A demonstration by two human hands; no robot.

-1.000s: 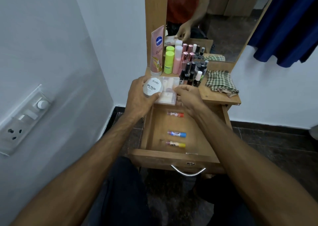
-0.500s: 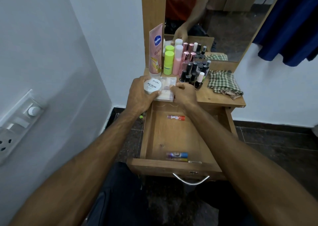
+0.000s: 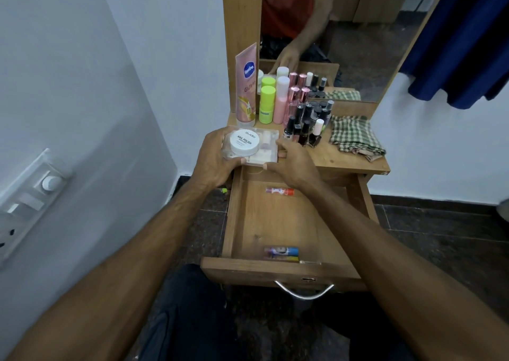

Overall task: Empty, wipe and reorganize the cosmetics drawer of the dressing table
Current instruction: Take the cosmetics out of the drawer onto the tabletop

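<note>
Holding clear box and white jar in both hands, at tabletop's near left edge. Set down flat (jar probably loose on top); drawer keeps three tubes.

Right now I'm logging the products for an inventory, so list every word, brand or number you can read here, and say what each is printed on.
"ZUDIO" on the white round jar lid.
"NAIL POLISH" on the same lid; the smaller line beneath is too small to read.
"Vaseline" on the pink tube.
"Gluta-H..." on the same tube, partly cut off.
Labels on the green bottle, the nail polish bottles and the small tubes in the drawer are too blurred.
</note>
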